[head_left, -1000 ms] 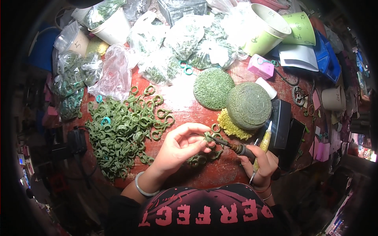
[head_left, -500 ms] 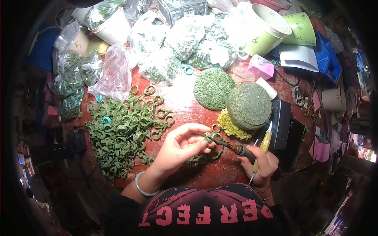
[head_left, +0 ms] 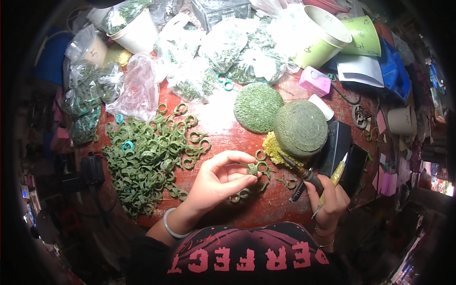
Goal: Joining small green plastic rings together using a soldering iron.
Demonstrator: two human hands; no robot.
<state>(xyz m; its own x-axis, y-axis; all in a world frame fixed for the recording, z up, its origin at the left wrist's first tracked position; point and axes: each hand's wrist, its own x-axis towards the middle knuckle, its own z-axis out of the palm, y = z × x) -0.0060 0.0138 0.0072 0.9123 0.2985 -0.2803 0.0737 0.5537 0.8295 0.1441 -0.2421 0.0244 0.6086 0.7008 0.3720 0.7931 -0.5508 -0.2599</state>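
My left hand point(head_left: 213, 180) pinches a small green ring point(head_left: 252, 169), which looks like wax, between thumb and fingertips. My right hand point(head_left: 331, 204) grips a dark-handled soldering iron point(head_left: 311, 176), its tip at the edge of a yellow sponge-like pad point(head_left: 272, 147). A slim yellow pen-like tool point(head_left: 339, 172) is held in the same hand, pointing up and away. A few loose green rings point(head_left: 244, 194) lie on the table beside my left fingertips. Left of that hand spreads a large heap of similar rings point(head_left: 142, 164).
A thick round green block point(head_left: 302, 126) rests partly on the yellow pad, with a textured green disc point(head_left: 259, 107) behind. Farther back are filled clear bags point(head_left: 192, 78), a pink block point(head_left: 315, 81) and a pale green bucket point(head_left: 318, 40). Black boxes point(head_left: 334, 147) stand to the right.
My right hand has drawn back to the right, taking the iron's tip off the ring to the yellow pad. My left hand stays nearly in place with the ring.
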